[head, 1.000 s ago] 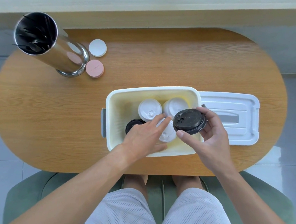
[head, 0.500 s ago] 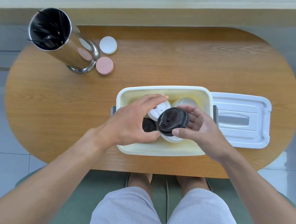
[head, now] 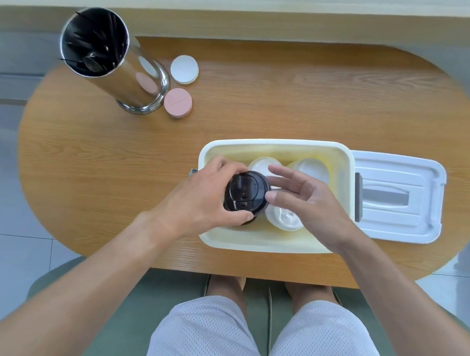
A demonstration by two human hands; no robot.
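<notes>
Your left hand is gripping the black lid. Its fingers are curling over the far left edge and its thumb is pinching in at the near edge. Your right hand is clasping nothing, with its fingers nearly straight and spread. Its thumb tip is sitting right at the lid's right rim, though I cannot tell whether it is touching. Its index finger is reaching past the far side of the lid.

You are holding the black lid top side up over the left half of the bin. A dark thing is peeking out just under its near edge, mostly hidden.

Three white lids are sitting inside the bin. One is just beyond the black lid, one is in the far right corner, and one is lying under your right palm.

The bin is resting on the table, near its front edge. The bin's cover is lying flat just to its right, up against the bin's side.

Well apart, at the far left of the table, a steel canister is standing with dark utensils inside. A white disc and a pink disc are lying just beside its base.
</notes>
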